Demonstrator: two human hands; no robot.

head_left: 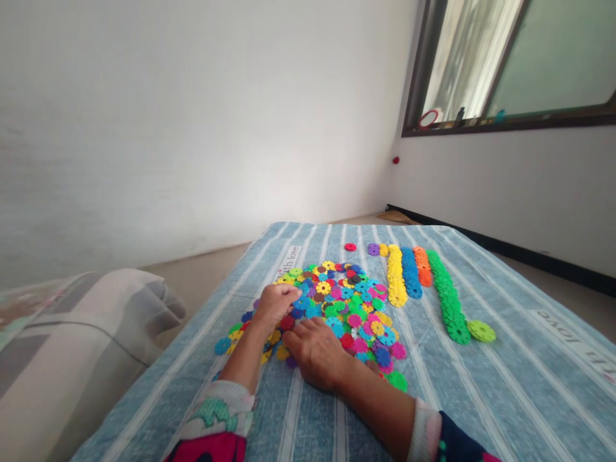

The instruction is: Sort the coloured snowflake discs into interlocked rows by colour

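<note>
A heap of flat plastic snowflake discs (pixel 337 308) in many bright colours lies on a blue striped bedsheet (pixel 486 391). My left hand (pixel 276 305) rests on the heap's left side, its fingers curled down among the discs. Whether it grips one is hidden. My right hand (pixel 315 353) lies palm down over the heap's lower part, touching discs and holding none that I can see. Beyond the heap, discs stand stacked in rows: yellow (pixel 396 276), blue (pixel 410 273), orange (pixel 422 266) and green (pixel 447 298). A lime disc (pixel 481 331) lies flat beyond the green row's end.
A single red disc (pixel 350 247) lies beyond the heap, and a purple disc (pixel 373 249) sits at the far end of the rows. A soft striped cushion (pixel 81 333) lies along the sheet's left side. White walls and a window (pixel 505 64) stand behind.
</note>
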